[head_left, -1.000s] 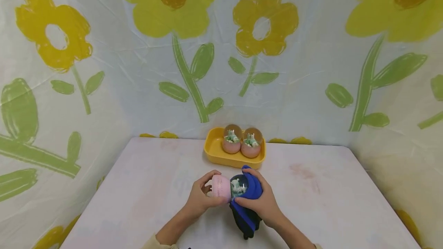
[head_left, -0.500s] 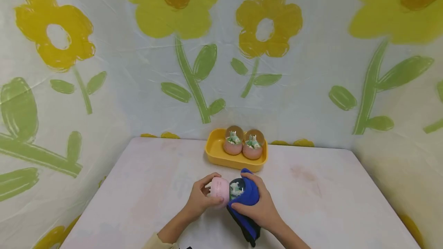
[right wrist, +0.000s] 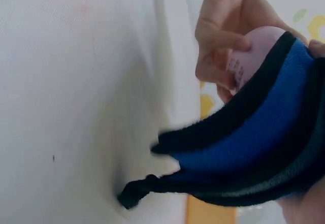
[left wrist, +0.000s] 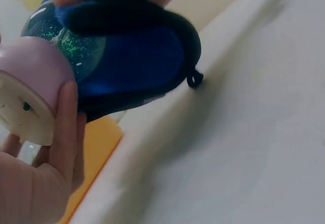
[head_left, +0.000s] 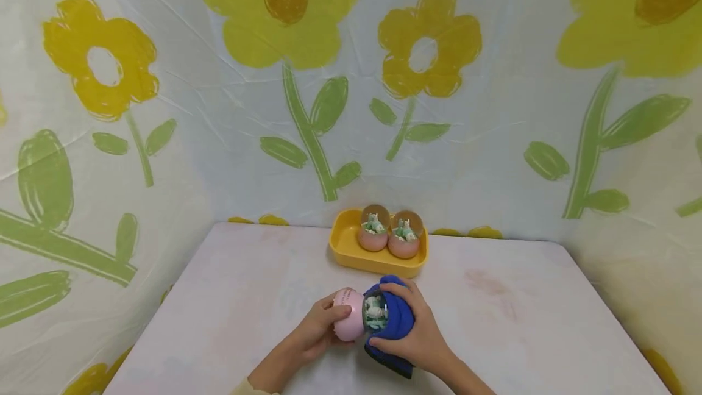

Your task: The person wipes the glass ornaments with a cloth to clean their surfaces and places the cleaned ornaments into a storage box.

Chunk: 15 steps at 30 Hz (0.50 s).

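Observation:
A snow globe with a pink base [head_left: 348, 316] lies on its side in the air above the table, its glass dome [head_left: 376, 312] pointing right. My left hand [head_left: 319, 325] grips the base with thumb and fingers. With my right hand [head_left: 418, 333] I hold a blue cloth [head_left: 402, 317] with dark edging, wrapped round the dome. In the left wrist view, green glitter shows inside the dome [left wrist: 84, 54], and the pale underside of the base [left wrist: 25, 109] faces the camera. The right wrist view shows the cloth [right wrist: 254, 132] hanging in folds with a small loop, hiding the dome.
Behind the hands, a yellow tray [head_left: 351, 256] stands at the back of the table [head_left: 263, 297]. Two similar snow globes, one on the left [head_left: 374, 238] and one on the right [head_left: 404, 244], stand upright in it. A flower-print curtain [head_left: 466, 169] hangs behind the table.
My left hand has turned the snow globe's base, and its thumb now lies higher on it. The cloth has shifted round the dome with my right hand, and its hanging end has swung up.

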Motion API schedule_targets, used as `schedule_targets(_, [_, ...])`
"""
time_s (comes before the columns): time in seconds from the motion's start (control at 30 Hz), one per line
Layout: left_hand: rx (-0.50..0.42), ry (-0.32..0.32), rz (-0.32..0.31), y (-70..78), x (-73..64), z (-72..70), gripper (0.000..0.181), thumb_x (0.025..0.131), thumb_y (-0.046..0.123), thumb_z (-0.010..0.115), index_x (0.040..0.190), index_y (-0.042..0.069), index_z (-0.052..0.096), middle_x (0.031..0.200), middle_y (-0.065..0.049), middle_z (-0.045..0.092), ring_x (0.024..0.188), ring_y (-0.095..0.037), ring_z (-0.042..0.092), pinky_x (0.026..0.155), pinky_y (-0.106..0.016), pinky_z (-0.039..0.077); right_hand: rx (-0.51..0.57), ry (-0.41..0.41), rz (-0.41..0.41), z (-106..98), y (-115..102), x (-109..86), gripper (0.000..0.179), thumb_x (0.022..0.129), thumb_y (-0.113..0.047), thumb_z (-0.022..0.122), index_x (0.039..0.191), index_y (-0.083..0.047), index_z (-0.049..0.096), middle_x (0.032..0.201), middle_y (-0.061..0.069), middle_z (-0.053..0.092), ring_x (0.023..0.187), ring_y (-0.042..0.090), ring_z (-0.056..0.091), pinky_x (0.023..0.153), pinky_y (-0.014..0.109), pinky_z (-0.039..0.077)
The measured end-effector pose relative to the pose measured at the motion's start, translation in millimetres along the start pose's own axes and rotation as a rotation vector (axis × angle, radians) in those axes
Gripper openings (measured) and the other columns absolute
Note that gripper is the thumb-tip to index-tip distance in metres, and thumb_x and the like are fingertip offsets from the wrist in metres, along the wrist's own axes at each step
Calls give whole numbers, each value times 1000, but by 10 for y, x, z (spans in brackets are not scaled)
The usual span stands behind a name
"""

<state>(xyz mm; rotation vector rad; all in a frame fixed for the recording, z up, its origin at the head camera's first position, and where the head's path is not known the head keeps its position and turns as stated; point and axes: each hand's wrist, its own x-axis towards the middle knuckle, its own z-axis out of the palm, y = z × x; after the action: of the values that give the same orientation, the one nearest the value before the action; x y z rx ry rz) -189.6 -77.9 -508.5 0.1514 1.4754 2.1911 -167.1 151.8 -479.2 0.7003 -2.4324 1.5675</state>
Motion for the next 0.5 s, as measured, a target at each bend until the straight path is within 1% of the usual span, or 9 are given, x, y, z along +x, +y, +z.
schedule_targets(0.07, [87,36,72,-33,-25,19,59,83,21,72,136,5,50,120,-12,57,90,-25,62,66,-39,56,112,-7,156,7,36,-37,80,65,-27,92,134,-28,52,134,3,47,114,29,50,84,46,49])
schedule_targets(0.13, [199,49,157,-73,-49,33,58,78,16,76,131,6,54,120,-12,55,88,-25,62,67,-37,56,242,-27,320,-8,55,-93,78,68,-22,89,135,-27,51,132,9,49,109,30,51,82,44,49])
schedule_targets(0.23, [400,11,322,-99,-62,40,60,72,15,84,126,11,58,118,-10,56,85,-23,62,64,-36,57,442,-75,496,-57,62,-164,72,78,-16,80,140,-21,45,128,18,48,104,31,53,80,43,51])
schedule_targets(0.3, [510,-40,460,-75,-51,36,62,70,17,87,125,14,58,117,-8,57,86,-23,60,62,-36,57,559,-115,561,-93,50,-172,67,84,-17,73,143,-19,41,127,20,48,104,31,53,82,44,52])
schedule_targets(0.37, [594,-76,589,-29,-28,22,65,68,20,90,124,17,58,116,-6,57,88,-23,59,57,-38,57,633,-151,592,-111,32,-144,64,89,-21,67,146,-18,37,127,20,47,104,31,54,83,45,52])
schedule_targets(0.4, [620,-82,632,-7,-17,13,66,67,20,91,124,18,58,115,-5,58,89,-22,59,56,-38,57,643,-165,601,-113,23,-124,62,91,-23,65,146,-18,36,127,19,47,104,30,54,84,45,52])
schedule_targets(0.43, [643,-79,657,15,-6,6,66,66,21,91,123,19,59,114,-3,59,89,-22,58,56,-37,57,642,-172,605,-112,13,-103,61,92,-26,63,147,-19,36,128,19,47,105,30,54,84,45,51])
schedule_targets(0.47, [654,-76,673,27,4,-1,66,65,21,92,123,20,59,115,-2,59,90,-21,58,55,-37,57,634,-170,603,-106,7,-86,61,93,-27,63,146,-19,36,128,19,47,105,30,54,84,45,51])
schedule_targets(0.5, [654,-70,668,33,14,-5,67,64,20,92,122,20,60,115,-2,59,89,-21,58,55,-37,57,610,-161,594,-99,3,-72,60,92,-27,63,146,-20,36,128,19,47,104,30,54,83,45,51])
